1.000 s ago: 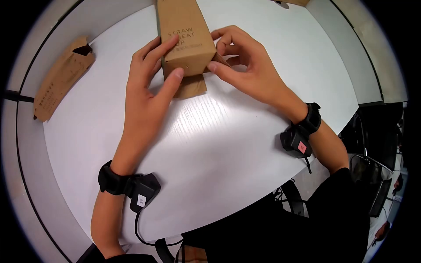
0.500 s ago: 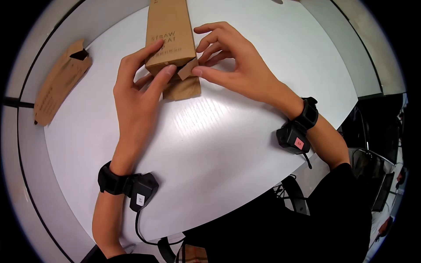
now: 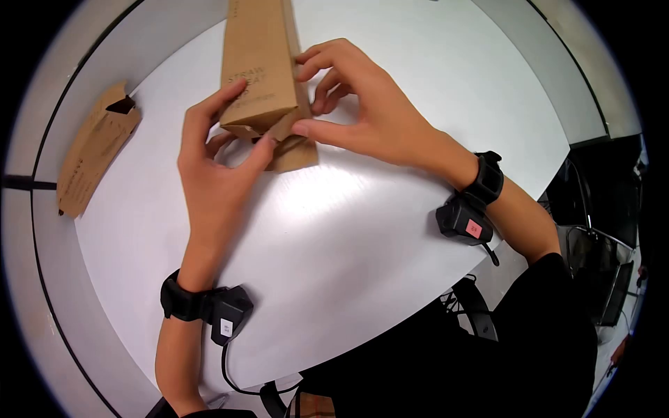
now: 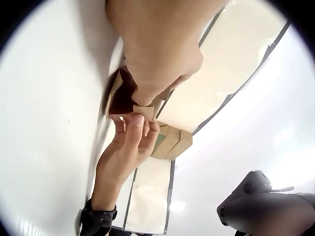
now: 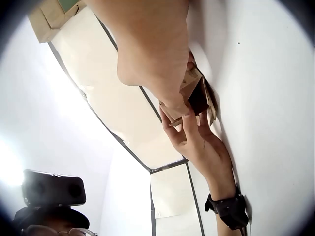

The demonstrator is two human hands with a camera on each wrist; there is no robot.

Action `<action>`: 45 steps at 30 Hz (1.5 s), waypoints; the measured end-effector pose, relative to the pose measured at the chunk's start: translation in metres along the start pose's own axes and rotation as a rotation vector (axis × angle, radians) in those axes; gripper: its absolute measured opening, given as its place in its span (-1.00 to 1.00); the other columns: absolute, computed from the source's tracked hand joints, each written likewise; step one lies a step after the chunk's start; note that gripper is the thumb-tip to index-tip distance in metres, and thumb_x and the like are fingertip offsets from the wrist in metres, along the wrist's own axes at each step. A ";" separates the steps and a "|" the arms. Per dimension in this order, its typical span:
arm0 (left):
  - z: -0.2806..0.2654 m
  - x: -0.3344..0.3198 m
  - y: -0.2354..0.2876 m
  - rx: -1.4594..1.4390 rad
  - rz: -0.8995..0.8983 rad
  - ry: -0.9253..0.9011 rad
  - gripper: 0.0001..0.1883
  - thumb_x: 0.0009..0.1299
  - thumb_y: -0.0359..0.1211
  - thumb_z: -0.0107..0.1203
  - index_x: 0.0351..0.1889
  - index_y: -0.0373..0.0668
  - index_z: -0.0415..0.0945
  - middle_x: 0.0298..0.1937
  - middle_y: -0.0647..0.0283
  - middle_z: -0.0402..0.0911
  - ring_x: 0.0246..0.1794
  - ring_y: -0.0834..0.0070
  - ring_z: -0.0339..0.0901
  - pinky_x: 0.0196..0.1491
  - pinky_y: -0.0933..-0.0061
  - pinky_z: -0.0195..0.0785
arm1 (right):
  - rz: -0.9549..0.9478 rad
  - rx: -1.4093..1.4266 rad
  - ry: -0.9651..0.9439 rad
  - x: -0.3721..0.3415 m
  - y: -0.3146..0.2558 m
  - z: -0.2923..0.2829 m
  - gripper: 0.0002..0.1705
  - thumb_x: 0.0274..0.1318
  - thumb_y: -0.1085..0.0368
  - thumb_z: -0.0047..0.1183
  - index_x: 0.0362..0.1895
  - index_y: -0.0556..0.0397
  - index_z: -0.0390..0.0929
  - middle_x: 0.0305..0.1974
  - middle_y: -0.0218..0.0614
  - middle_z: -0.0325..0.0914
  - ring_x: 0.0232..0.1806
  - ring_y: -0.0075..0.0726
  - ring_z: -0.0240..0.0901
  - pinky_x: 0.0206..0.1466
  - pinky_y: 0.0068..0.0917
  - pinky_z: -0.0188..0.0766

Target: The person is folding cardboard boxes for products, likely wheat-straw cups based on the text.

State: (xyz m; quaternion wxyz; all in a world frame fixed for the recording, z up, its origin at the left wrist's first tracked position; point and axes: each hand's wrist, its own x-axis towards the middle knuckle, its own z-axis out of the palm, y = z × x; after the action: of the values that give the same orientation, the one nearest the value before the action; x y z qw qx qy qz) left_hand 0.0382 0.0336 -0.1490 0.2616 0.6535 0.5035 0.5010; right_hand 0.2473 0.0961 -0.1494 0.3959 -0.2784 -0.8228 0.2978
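A long brown cardboard box [image 3: 258, 49] printed "STRAW" lies at the top of the head view, its end towards me. My left hand [image 3: 216, 150] grips it from the left, fingertips on the printed face and thumb at the end opening. From the right, my right hand [image 3: 369, 104] pinches a side flap [image 3: 284, 125] between thumb and fingers. A wider bottom flap [image 3: 298, 157] juts out over the table. Seen in the left wrist view, the end gapes with a dark inside [image 4: 123, 96], and the right thumb presses the small flap [image 4: 143, 111].
Another brown carton [image 3: 97, 153], torn open at one end, lies at the table's left side by the partition [image 3: 42, 230]. Brown boxes [image 4: 172, 142] show beyond the hands in the left wrist view. A chair [image 3: 592, 272] stands past the table's right edge.
Both hands and the box have shifted left and slightly nearer. The end of the box, mostly covered a second ago, now shows its flaps folded apart and a gap between them.
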 end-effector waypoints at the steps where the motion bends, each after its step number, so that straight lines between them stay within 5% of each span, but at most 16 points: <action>1: 0.001 0.000 0.000 -0.012 -0.007 0.005 -0.46 0.21 -0.48 0.24 0.20 -0.13 0.44 0.17 0.27 0.48 0.20 0.40 0.44 0.13 0.36 0.39 | 0.005 -0.005 0.005 0.000 -0.001 0.000 -0.50 0.02 0.15 0.35 -0.03 0.03 0.41 -0.12 -0.29 0.32 -0.29 -0.44 0.46 -0.22 -0.49 0.46; 12: 0.002 0.000 -0.006 -0.007 0.049 0.024 -0.50 0.23 -0.60 0.13 0.17 -0.16 0.42 0.10 0.23 0.46 0.11 0.37 0.48 0.03 0.40 0.45 | 0.049 0.037 -0.051 0.001 -0.006 0.000 -0.33 -0.03 0.21 0.39 0.14 0.04 0.34 -0.01 -0.30 0.28 -0.28 -0.46 0.41 -0.18 -0.48 0.41; 18: 0.000 -0.001 -0.009 0.249 0.196 0.113 -0.45 0.18 -0.64 0.10 0.18 -0.14 0.40 0.12 0.21 0.42 0.13 0.34 0.44 0.00 0.39 0.44 | 0.039 0.084 -0.079 0.000 -0.004 0.002 -0.26 -0.04 0.18 0.42 0.19 0.04 0.31 0.02 -0.33 0.28 -0.22 -0.47 0.41 -0.13 -0.49 0.39; 24: 0.000 -0.001 -0.004 0.142 0.228 0.091 -0.38 0.16 -0.65 0.10 0.23 -0.09 0.39 0.13 0.18 0.39 0.14 0.31 0.44 -0.01 0.38 0.48 | 0.052 0.097 -0.045 0.001 -0.005 0.002 -0.21 -0.07 0.18 0.43 0.21 0.06 0.28 0.01 -0.33 0.26 -0.25 -0.46 0.37 -0.14 -0.48 0.38; 45: -0.002 -0.002 0.003 0.091 0.375 -0.058 -0.33 0.06 -0.32 0.37 0.22 -0.05 0.46 0.09 0.04 0.36 0.08 0.17 0.44 0.00 0.27 0.49 | 0.035 -0.054 0.022 0.001 -0.004 -0.002 -0.13 -0.26 0.32 0.33 0.26 0.08 0.28 -0.02 -0.25 0.31 -0.33 -0.37 0.36 -0.20 -0.45 0.39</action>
State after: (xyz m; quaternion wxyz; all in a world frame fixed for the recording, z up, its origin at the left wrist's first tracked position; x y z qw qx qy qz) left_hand 0.0381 0.0303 -0.1464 0.1483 0.7611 0.3874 0.4987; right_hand 0.2471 0.0941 -0.1451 0.3919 -0.3066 -0.8212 0.2792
